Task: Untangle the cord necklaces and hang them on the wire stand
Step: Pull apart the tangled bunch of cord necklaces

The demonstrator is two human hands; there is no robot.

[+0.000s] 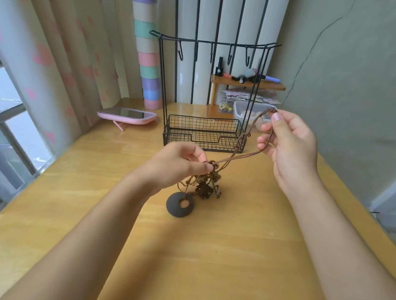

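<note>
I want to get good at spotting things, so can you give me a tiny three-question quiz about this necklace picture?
1. True or false: the wire stand has nothing hanging on its hooks.
2. Where is the dark round pendant? A) hanging on a hook B) resting on the table C) inside the stand's basket
3. Fill in: the left hand pinches the tangle, while the right hand holds up a loop of brown ____.

Key: 1 true; 2 B; 3 cord.
</note>
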